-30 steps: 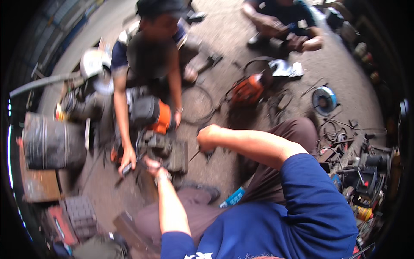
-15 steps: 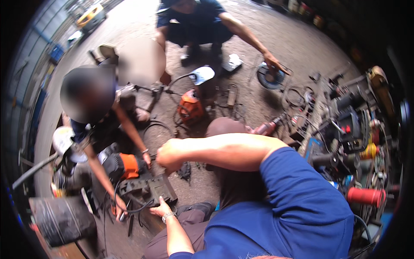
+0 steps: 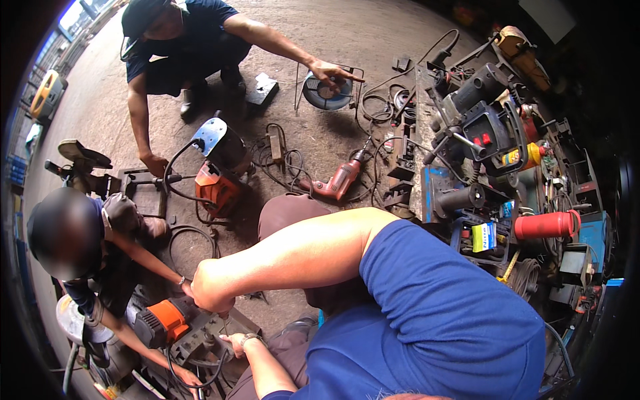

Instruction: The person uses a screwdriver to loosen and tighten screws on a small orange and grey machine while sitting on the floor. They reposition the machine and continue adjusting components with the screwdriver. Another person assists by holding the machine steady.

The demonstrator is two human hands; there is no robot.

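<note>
A power tool with an orange-and-black motor (image 3: pixel 167 321) lies on its side, joined to a grey metal base (image 3: pixel 203 339). My right hand (image 3: pixel 215 288) is closed above the base, my arm bent across the view. A thin metal rod (image 3: pixel 225 325) shows beneath the fist; what the fingers grip is hidden. My left hand (image 3: pixel 235 344), with a watch at its wrist, is at the base's near right edge, fingers stretched toward the rod. A co-worker's hand (image 3: pixel 189 289) is beside my right fist, partly hidden. That co-worker's other hand (image 3: pixel 189 383) is near a black cable below the base.
Another co-worker (image 3: pixel 190 47) squats at the back, one hand over a round black fan (image 3: pixel 328 93). An orange machine (image 3: pixel 219 190) and a red drill (image 3: pixel 338 180) lie among cables on the floor. Tools and a red cylinder (image 3: pixel 547 225) crowd the right side.
The whole view has swung right, so things appear farther left. My right fist is now over the base, above a thin rod. My left hand remains at the base's edge.
</note>
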